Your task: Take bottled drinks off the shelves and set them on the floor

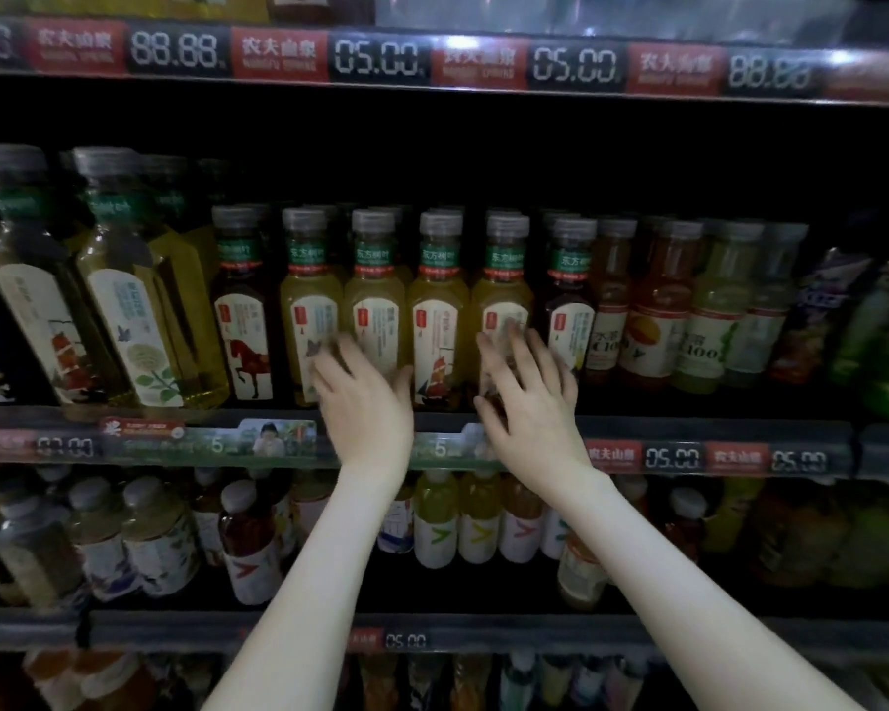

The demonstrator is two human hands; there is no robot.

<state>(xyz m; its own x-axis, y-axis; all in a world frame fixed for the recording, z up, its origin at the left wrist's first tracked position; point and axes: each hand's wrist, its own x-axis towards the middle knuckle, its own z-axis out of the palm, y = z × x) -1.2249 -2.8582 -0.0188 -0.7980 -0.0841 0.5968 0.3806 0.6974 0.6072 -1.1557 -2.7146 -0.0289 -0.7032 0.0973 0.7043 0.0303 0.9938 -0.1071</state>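
Note:
A row of yellow tea bottles with grey caps stands upright on the middle shelf (714, 456). My left hand (365, 402) reaches over the shelf edge with its fingers spread. It lies in front of the lower part of one yellow bottle (375, 295), and its fingertips are at the label of the neighbouring bottle (311, 300). My right hand (529, 397) is spread flat over the lower front of another yellow bottle (504, 284). A fourth yellow bottle (438, 310) stands free between the hands. Both hands are blurred, and neither is wrapped round a bottle. The floor is out of view.
Dark tea bottles (240, 310) (570, 310) flank the yellow row. Two large yellow bottles (139, 320) lean at the left; orange and pale juice bottles (653, 320) stand at the right. The shelf above (432, 64) hangs low, and more bottles (435, 520) fill the shelf below.

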